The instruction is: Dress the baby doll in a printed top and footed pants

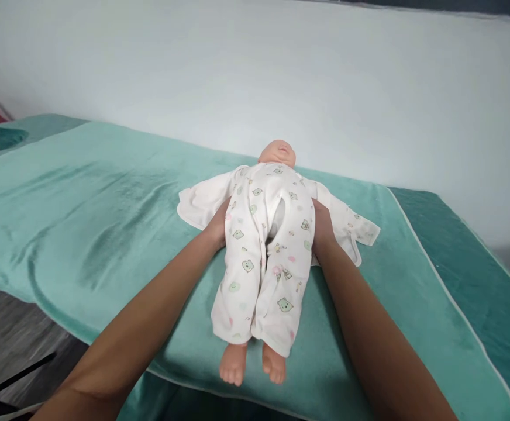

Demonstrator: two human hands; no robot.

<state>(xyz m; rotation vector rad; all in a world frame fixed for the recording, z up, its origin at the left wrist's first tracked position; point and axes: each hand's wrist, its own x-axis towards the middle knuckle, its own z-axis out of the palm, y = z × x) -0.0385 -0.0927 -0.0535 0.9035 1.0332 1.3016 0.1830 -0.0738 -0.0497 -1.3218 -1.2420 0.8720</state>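
Note:
A baby doll (279,153) lies on its back, head toward the wall and bare feet toward me. It has white trousers (246,257) printed with small green animals, with an opening between the legs. A white printed top (206,199) spreads out at both sides, its sleeves apart. My left hand (220,223) grips the doll's hip on the left, and my right hand (323,225) grips the opposite side. Both hands' fingers go behind the doll's body and are mostly hidden.
Beneath the doll a teal blanket (83,199) covers the table, with wrinkles at the left. A darker teal cloth (469,263) shows along the right. Behind stands a white wall (237,70). Grey wooden floor (9,316) and a black bar (22,374) appear at lower left.

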